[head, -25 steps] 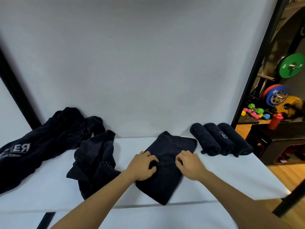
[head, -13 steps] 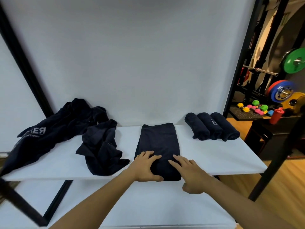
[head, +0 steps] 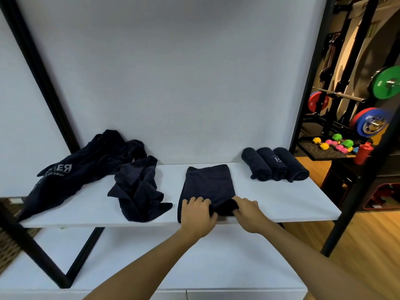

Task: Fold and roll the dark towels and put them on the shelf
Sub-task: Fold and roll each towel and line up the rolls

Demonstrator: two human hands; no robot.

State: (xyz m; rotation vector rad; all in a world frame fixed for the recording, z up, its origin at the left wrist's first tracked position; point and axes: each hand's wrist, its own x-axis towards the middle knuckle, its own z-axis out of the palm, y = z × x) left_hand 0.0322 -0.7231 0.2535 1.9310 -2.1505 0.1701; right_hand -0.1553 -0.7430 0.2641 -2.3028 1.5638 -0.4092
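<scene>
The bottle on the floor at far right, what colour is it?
The bottle is red, seen in the head view.

There is only one view here, from a wide-angle camera worn on the person's head, looking forward and slightly down across the flat white shelf board (head: 281, 198) toward the plain pale wall behind it. It sits close: both bare forearms reach in from the bottom edge, and the left hand (head: 198, 213) and right hand (head: 249, 214) land near the middle of the picture. The wide lens bends the black metal frame posts (head: 43, 79) at the sides. At the right edge the view takes in a gym corner with the round green weight plate (head: 388, 85).
</scene>
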